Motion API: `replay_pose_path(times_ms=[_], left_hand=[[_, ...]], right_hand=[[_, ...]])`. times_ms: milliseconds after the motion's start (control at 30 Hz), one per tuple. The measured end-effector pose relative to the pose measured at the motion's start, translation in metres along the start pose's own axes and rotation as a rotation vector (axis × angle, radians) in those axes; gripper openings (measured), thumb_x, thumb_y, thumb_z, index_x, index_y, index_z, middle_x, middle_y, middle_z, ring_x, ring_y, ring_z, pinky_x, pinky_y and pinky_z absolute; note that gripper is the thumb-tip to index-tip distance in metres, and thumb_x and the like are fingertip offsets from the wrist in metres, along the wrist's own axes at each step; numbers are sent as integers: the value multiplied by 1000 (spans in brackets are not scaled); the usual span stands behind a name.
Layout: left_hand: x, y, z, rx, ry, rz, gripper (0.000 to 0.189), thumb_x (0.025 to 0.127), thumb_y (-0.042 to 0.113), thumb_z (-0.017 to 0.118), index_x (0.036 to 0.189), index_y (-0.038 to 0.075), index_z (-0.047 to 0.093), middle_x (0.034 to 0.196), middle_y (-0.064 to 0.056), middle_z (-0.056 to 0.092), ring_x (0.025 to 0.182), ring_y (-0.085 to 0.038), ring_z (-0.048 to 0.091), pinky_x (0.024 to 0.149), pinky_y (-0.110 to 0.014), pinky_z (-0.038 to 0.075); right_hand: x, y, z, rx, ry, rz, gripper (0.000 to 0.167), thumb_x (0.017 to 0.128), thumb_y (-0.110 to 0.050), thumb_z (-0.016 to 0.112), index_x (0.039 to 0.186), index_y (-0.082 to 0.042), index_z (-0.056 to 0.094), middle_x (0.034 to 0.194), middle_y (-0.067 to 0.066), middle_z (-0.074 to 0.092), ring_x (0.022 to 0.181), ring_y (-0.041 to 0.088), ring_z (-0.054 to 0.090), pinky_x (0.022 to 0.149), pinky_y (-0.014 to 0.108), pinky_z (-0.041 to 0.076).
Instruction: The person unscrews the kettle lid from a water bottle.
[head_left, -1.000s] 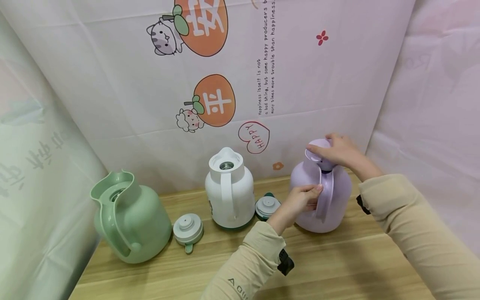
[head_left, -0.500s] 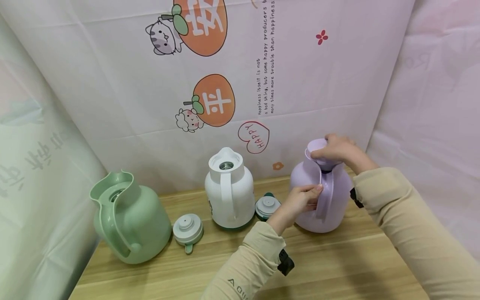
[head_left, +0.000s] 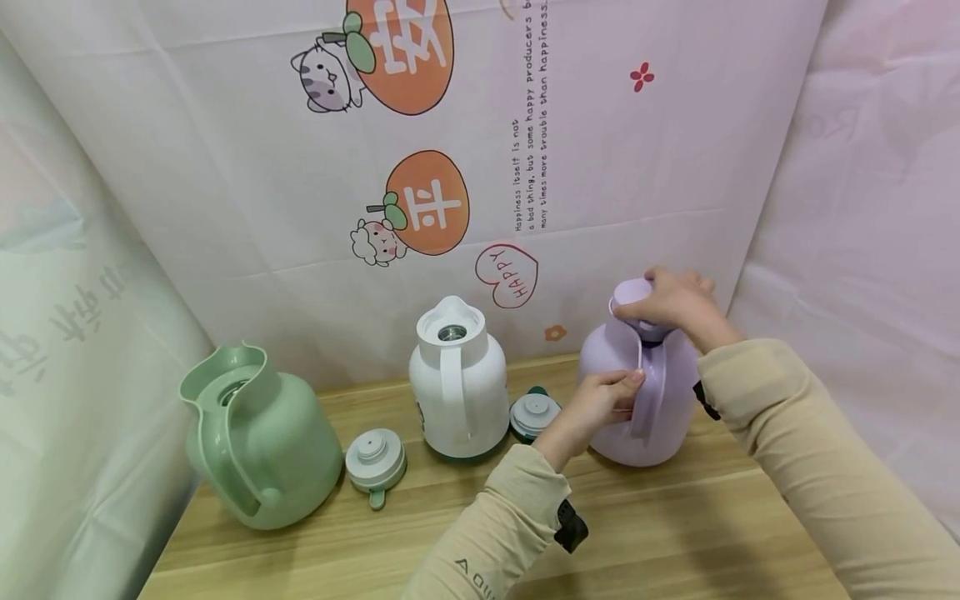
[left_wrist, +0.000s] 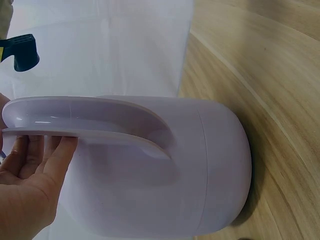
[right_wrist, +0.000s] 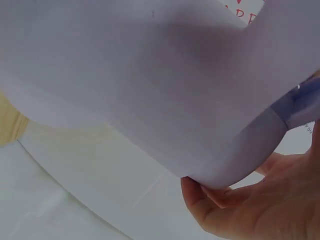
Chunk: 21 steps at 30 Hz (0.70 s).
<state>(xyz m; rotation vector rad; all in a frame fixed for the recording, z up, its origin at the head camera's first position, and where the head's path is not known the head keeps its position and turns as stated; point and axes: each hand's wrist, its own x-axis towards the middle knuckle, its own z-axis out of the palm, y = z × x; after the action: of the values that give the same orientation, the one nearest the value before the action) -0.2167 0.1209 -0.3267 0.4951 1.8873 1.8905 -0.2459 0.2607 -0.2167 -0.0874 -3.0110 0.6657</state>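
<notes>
A lilac thermos jug (head_left: 645,408) stands upright at the right of the table. My left hand (head_left: 600,400) grips its handle (head_left: 654,387) from the left; in the left wrist view the fingers (left_wrist: 59,159) curl behind the handle's edge. At the top, my right hand (head_left: 678,302) holds the lilac lid (head_left: 632,292) at the jug's mouth, thumb on the near side and fingers round the back. In the right wrist view the fingertips (right_wrist: 191,186) lie against the lid's rim, right at the jug's collar. Part of the lid is hidden behind the right hand.
A white thermos jug (head_left: 459,392) with an uncovered mouth stands mid-table, a grey-and-dark-green stopper (head_left: 536,410) beside it. Farther left are a green jug (head_left: 281,442), also uncovered, and its grey-and-green stopper (head_left: 375,460). A printed white cloth (head_left: 585,183) hangs behind the table (head_left: 637,533).
The right hand has turned on the lid, its wrist and forearm swinging slightly left and its thumb shifting round the lid. The left hand keeps its grip and the jugs stay put.
</notes>
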Motion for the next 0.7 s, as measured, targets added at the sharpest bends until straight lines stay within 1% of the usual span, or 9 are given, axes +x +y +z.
replay_pose_path(times_ms=[100,200,300,367,433,500,600,700], left_hand=[[0,0,0,2,-4,2,43,100,30,49,128,-2,58,129,-15,60,118,-28,59,100,-40,50],[0,0,1,-7,-2,6,43,100,29,49,128,-2,58,129,-16,60,118,-28,59,100,-40,50],[0,1,2,-13,-1,10,43,100,29,49,128,-3,58,129,-16,60,118,-27,59,99,-40,50],[0,1,2,-9,-4,13,43,100,29,49,128,-3,57,129,-16,60,119,-28,59,100,-40,50],[0,1,2,-4,-8,15,43,100,29,49,128,-3,57,130,-17,59,120,-28,58,100,-40,50],[1,0,2,-2,-11,16,43,100,29,49,128,-3,57,130,-17,59,120,-29,58,100,-40,50],[1,-1,1,3,-11,17,43,100,29,49,128,-3,57,130,-16,59,121,-29,58,100,-40,50],[0,-2,1,2,-11,19,42,100,28,49,127,-3,58,130,-16,59,121,-28,58,100,-40,50]], right_hand=[[3,3,-1,-12,14,-24,85,81,-42,64,138,11,33,126,37,45,109,50,35,89,55,26],[3,6,-5,4,29,-29,83,82,-42,63,140,9,32,130,38,42,113,54,35,91,57,26],[2,9,-11,38,41,-15,84,84,-45,61,143,6,29,135,39,38,117,54,36,94,58,32],[0,12,-14,92,47,-6,87,86,-48,60,145,6,25,139,39,34,120,54,37,97,59,35],[-2,15,-17,169,49,5,91,87,-50,60,147,6,20,142,39,30,124,52,37,99,60,37],[-5,19,-19,260,40,14,97,87,-53,59,149,5,14,146,39,24,129,52,34,104,61,35],[-9,27,-23,369,11,32,105,86,-60,57,151,3,4,150,38,16,134,51,29,108,63,30],[-12,35,-27,457,-33,32,105,88,-61,53,152,-1,-5,152,37,11,135,51,28,110,63,27]])
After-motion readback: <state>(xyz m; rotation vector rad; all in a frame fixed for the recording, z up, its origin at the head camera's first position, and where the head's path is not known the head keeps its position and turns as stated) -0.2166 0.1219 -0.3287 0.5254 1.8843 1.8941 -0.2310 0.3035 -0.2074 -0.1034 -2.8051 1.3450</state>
